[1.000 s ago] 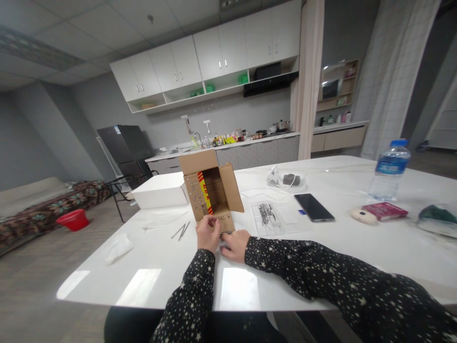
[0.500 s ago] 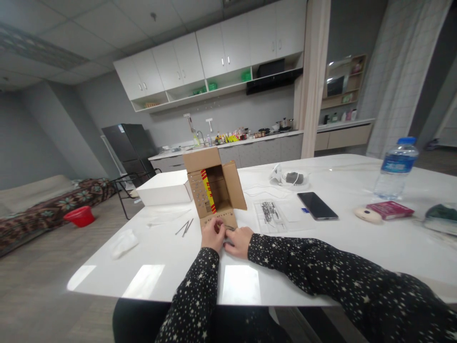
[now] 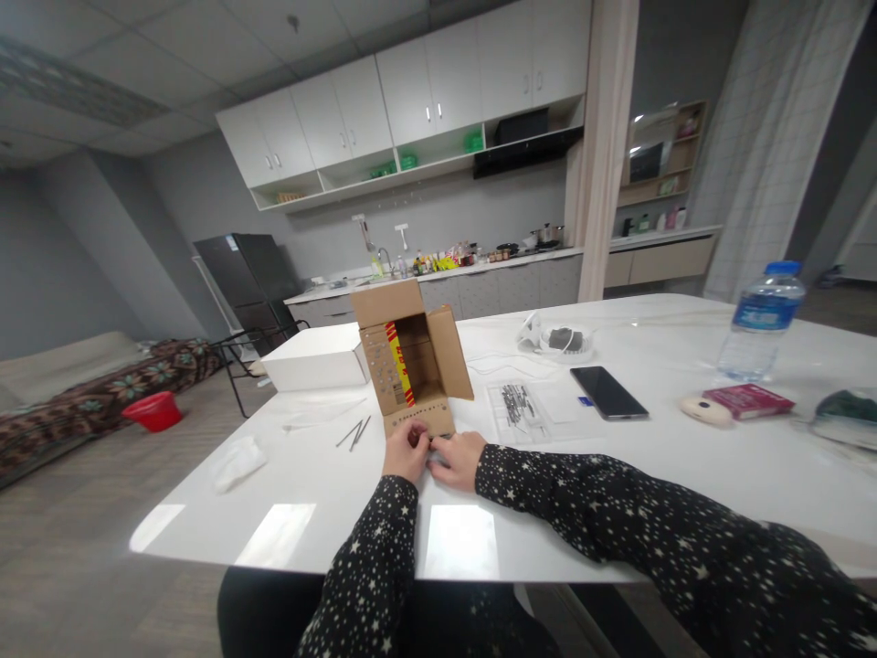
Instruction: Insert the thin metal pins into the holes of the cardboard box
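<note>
**Both hands at the near flap of an open cardboard box**

Left hand (image 3: 406, 454) and right hand (image 3: 458, 458) sit side by side on the white table (image 3: 685, 475), fingers curled in toward each other at the near bottom flap of the cardboard box (image 3: 411, 361). They look pinched on something small between them; too small and hidden to tell what. Box lies on its side near the table's front middle, opening toward the camera, top and right flaps out, red-yellow strip inside on the left. Left of box: white box (image 3: 316, 358), two thin metal pins (image 3: 354, 434), crumpled white tissue (image 3: 237, 460). Right of box: clear bag of pins (image 3: 515, 405), black phone (image 3: 607, 392), water bottle (image 3: 758, 323), red booklet (image 3: 749, 400). Both sleeves dark with stars.
</note>
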{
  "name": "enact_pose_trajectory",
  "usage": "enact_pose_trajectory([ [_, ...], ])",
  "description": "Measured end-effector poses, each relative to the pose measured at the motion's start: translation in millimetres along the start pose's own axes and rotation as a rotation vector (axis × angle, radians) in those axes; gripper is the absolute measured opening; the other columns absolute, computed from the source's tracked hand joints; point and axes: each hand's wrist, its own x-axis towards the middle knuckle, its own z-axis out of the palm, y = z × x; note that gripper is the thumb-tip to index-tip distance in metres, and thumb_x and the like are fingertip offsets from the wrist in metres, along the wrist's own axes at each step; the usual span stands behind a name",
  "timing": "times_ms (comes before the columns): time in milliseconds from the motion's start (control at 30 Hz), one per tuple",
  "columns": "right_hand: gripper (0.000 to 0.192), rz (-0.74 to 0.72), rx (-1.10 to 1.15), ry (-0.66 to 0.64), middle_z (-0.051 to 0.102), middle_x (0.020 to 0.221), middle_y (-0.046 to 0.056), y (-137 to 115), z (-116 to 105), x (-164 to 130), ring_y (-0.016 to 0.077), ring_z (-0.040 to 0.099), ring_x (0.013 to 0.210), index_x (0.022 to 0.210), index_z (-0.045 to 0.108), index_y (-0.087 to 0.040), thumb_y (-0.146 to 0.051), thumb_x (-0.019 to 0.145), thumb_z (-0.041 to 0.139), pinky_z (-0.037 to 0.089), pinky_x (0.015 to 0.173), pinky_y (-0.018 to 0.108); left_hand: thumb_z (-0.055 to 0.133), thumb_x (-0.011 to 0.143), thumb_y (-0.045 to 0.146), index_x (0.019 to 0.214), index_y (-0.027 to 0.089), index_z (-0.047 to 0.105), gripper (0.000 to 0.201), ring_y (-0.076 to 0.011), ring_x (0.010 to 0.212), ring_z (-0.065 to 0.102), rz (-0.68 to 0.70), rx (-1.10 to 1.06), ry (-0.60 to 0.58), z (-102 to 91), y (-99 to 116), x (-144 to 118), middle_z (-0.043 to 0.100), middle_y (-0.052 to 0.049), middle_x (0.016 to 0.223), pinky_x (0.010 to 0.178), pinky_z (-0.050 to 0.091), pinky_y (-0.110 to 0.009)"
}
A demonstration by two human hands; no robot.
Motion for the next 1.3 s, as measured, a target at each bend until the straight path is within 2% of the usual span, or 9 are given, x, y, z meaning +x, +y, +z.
enact_pose_trajectory([
  [467,0.036,-0.004,0.004,0.009,0.07,0.095,0.009,1.0,0.2,0.6,0.0226,0.066,0.081,0.106,0.058,-0.021,-0.044,0.086,0.039,0.042,0.066,0.029,0.052,0.074,0.024,0.081,0.018,0.063,0.015,-0.0137,0.064,0.058,0.005,0.002,-0.047,-1.0,-0.6,-1.3,0.065,-0.001,0.072,0.066,0.049,-0.028],
  [1033,0.035,-0.014,0.007,0.027,0.07,0.095,0.007,-0.5,0.2,0.2,0.0214,0.065,0.081,0.11,0.057,-0.023,-0.043,0.087,0.039,0.041,0.065,0.029,0.052,0.073,0.017,0.083,0.018,0.065,0.016,-0.0141,0.069,0.061,0.026,-0.022,-0.049,0.0,-1.6,-2.9,0.068,-0.002,0.077,0.07,0.05,-0.029],
  [1300,0.036,-0.018,0.021,0.046,0.07,0.094,0.008,2.7,8.7,2.8,0.023,0.065,0.082,0.109,0.058,-0.023,-0.045,0.087,0.039,0.04,0.065,0.029,0.052,0.072,0.014,0.081,0.016,0.066,0.017,-0.0136,0.069,0.059,0.034,-0.061,-0.036,0.0,-1.7,-2.8,0.068,-0.003,0.078,0.069,0.049,-0.028],
])
